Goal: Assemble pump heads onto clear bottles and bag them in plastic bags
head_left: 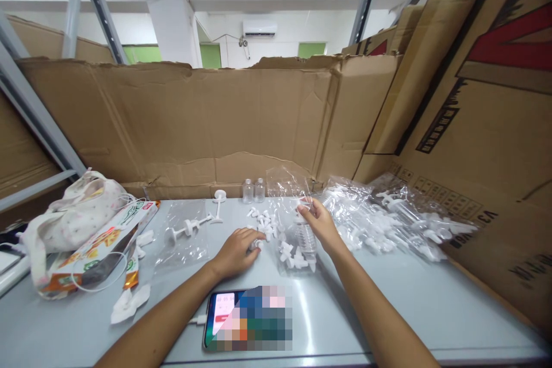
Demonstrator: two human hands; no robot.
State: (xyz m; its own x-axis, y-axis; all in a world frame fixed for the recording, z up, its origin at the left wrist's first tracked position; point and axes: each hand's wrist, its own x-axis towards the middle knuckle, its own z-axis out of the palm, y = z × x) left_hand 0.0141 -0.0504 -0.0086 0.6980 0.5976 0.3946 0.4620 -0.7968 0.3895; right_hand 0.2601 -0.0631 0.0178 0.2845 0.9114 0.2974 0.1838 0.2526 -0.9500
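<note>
A clear plastic bag stands at the middle of the grey table, with a ribbed clear bottle and white plastic fittings inside. My right hand is closed at the bottle's top, fingers pinching there. Left of the bag my left hand rests low over the table, its fingers curled round a small white and clear part that is mostly hidden. Small white pieces lie loose between the hands. Behind them stand two clear bottles.
Bagged white parts are heaped at the right. A bag with a white pump part lies left. A phone is near the front edge. Cloth bag and snack box sit far left. Cardboard walls the back.
</note>
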